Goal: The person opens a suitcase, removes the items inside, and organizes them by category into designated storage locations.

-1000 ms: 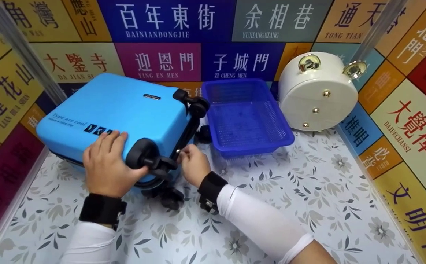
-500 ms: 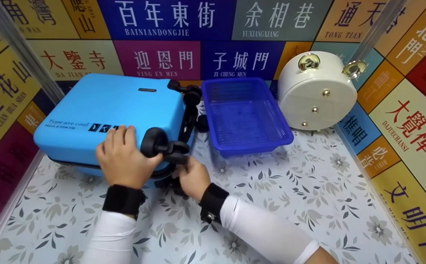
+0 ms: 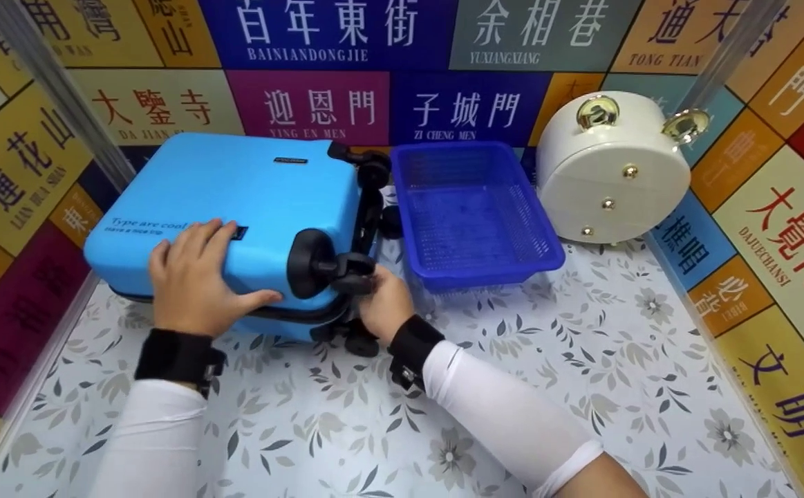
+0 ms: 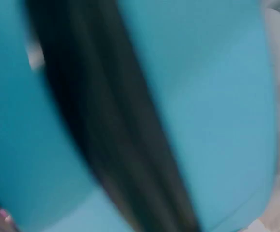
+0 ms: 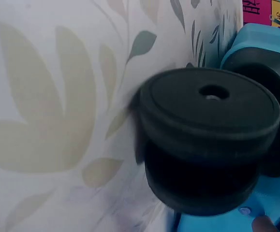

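A bright blue suitcase [image 3: 249, 187] lies on its side, its black wheels facing right. My left hand [image 3: 198, 280] rests on its upper face and front edge, with fingers spread and thumb apart. My right hand [image 3: 386, 304] is at the wheeled end, by the black zip seam. Its curled fingertips are hidden behind the near corner wheel [image 3: 354, 273], so I cannot tell what they hold. In the left wrist view the blurred black zip band [image 4: 115, 116] crosses the blue shell. A double wheel [image 5: 210, 111] fills the right wrist view, with a fingertip [image 5: 264, 224] at the lower corner.
A blue plastic basket [image 3: 484, 273] stands right of the suitcase. Beyond it is a round cream case [image 3: 609, 190] with gold knobs and ear-like discs. A white leaf-patterned surface [image 3: 512, 373] lies beneath, enclosed by walls of coloured signs [image 3: 305, 104].
The suitcase has turned, its near wheeled corner shifting right and up. My right hand has gone from the seam to behind that wheel. My left hand's thumb has come off the wheel.
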A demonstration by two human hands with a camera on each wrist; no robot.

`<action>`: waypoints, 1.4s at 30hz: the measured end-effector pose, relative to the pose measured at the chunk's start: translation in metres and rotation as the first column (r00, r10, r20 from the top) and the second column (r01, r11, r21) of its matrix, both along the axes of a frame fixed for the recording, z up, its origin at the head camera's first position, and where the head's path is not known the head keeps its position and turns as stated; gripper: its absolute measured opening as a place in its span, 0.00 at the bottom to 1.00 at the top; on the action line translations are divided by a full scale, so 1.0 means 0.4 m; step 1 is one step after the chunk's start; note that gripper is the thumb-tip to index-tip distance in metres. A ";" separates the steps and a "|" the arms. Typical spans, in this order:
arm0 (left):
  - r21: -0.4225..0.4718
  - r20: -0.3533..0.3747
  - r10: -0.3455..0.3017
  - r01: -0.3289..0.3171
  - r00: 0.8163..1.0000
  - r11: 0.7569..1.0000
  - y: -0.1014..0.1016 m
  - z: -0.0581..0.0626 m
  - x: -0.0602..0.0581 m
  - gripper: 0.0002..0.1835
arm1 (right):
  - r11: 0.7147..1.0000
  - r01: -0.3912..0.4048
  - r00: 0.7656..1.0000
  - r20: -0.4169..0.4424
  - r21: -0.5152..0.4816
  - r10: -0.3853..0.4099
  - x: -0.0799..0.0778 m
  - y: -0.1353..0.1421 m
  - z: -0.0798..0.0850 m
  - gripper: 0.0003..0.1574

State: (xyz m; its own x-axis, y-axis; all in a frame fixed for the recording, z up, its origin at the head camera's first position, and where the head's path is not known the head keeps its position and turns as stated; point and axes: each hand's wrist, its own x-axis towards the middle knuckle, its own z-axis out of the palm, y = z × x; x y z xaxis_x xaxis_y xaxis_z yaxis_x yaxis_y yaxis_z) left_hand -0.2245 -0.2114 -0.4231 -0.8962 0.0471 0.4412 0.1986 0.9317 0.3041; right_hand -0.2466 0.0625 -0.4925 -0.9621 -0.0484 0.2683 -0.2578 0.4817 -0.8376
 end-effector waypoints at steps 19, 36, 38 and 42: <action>0.138 -0.135 0.184 -0.166 0.974 0.977 0.127 -0.020 -0.014 0.61 | 0.995 -0.036 0.998 -0.038 0.097 0.040 0.098 -0.008 0.015 0.10; 0.173 -0.115 0.195 -0.174 0.974 0.969 0.149 -0.023 -0.015 0.60 | 0.910 -0.223 0.970 -0.015 0.349 0.243 0.103 -0.100 0.040 0.11; 0.179 -0.094 0.193 -0.174 0.977 0.968 0.152 -0.018 -0.011 0.60 | 0.909 -0.269 0.961 0.024 0.318 0.276 0.100 -0.090 0.040 0.10; 0.179 0.038 0.174 -0.178 0.984 0.967 0.178 0.016 0.003 0.56 | 0.908 -0.350 0.936 0.111 0.229 0.333 0.100 -0.047 0.043 0.16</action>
